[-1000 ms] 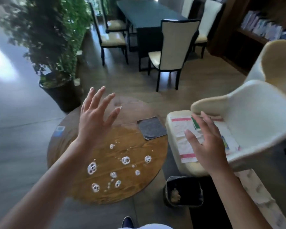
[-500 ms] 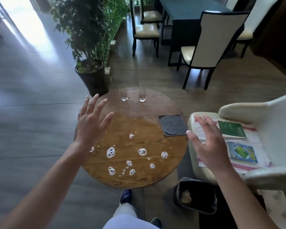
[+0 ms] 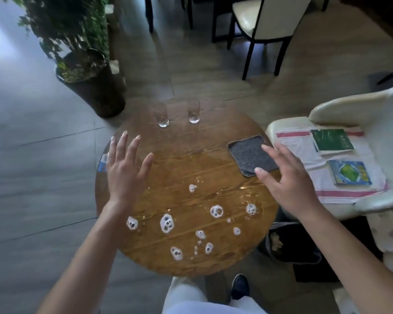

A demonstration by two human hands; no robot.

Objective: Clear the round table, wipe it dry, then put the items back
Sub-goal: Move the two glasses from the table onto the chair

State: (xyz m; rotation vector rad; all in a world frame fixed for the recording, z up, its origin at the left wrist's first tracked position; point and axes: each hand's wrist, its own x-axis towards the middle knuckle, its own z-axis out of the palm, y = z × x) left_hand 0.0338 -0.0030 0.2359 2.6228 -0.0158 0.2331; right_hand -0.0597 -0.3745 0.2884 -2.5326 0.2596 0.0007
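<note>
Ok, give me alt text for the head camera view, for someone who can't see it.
Two open, empty hands, left hand and right hand, hover over a round wooden table dotted with foam blobs. Two clear glasses stand at its far edge, and a grey cloth lies on its right side. Two books rest on a striped towel on the cream chair beside the table.

The round table [image 3: 186, 168] under my hands is glossy varnished wood with visible grain, wet and dotted with white foam blobs [image 3: 167, 223]. Two clear glass tumblers [image 3: 160, 115] stand at its far edge. The grey cloth [image 3: 252, 156] looks matt and coarse. The armchair [image 3: 354, 105] is smooth cream, draped with a woven white towel [image 3: 340, 177]; two glossy paper booklets [image 3: 332, 140] lie on it.
</note>
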